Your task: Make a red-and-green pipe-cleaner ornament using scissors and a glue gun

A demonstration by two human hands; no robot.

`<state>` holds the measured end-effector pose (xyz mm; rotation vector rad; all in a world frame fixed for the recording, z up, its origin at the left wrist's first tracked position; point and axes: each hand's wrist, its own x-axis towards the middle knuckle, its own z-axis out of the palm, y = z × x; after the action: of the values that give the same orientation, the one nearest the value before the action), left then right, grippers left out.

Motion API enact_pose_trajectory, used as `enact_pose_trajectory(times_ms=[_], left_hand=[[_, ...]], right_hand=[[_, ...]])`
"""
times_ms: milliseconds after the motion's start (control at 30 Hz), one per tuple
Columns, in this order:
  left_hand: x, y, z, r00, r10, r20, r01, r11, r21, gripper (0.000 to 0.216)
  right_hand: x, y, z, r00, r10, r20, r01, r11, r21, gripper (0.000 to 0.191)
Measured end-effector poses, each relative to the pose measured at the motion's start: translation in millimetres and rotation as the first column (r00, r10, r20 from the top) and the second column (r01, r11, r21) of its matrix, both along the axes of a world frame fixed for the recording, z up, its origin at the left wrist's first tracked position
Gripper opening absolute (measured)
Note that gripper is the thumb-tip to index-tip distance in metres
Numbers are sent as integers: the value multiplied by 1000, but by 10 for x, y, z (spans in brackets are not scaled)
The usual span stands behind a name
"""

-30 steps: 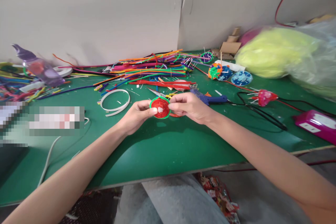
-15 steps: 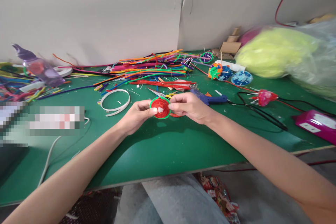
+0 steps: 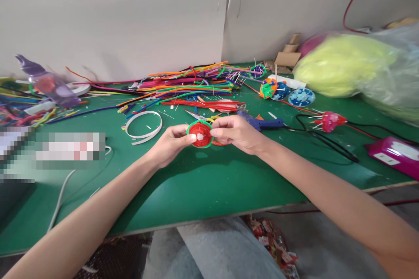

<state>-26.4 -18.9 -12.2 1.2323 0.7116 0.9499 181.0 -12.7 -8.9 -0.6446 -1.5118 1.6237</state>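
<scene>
Between my hands, above the green table (image 3: 209,192), is a round red disc with a green rim (image 3: 203,136), seemingly coiled from pipe cleaners, with a whitish patch at its middle. My left hand (image 3: 173,143) pinches its left side, thumb on the face. My right hand (image 3: 237,134) pinches the right edge between thumb and fingers. Just behind the disc lie scissors (image 3: 198,116) with yellow handles, partly hidden by my right hand. A blue glue gun (image 3: 262,123) rests to the right of that hand.
Bundles of colourful pipe cleaners (image 3: 193,89) lie along the back. A coiled white strip (image 3: 144,126) is at left, near a purple bottle (image 3: 54,83). Blue patterned discs (image 3: 301,97), a pink piece with white sticks (image 3: 332,121), cables and a magenta box (image 3: 394,157) occupy the right.
</scene>
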Motion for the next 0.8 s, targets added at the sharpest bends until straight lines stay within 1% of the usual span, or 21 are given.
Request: enact_pose_trajectory(times_ms=[433, 800], left_hand=[[-5, 5, -6, 1000, 6, 0, -6, 1000, -10, 21], [1, 4, -4, 1000, 0, 2, 0, 1000, -10, 21]], right_hand=[[-2, -4, 6, 1000, 7, -3, -7, 1000, -1, 23], [-3, -3, 3, 1000, 6, -5, -6, 1000, -14, 20]])
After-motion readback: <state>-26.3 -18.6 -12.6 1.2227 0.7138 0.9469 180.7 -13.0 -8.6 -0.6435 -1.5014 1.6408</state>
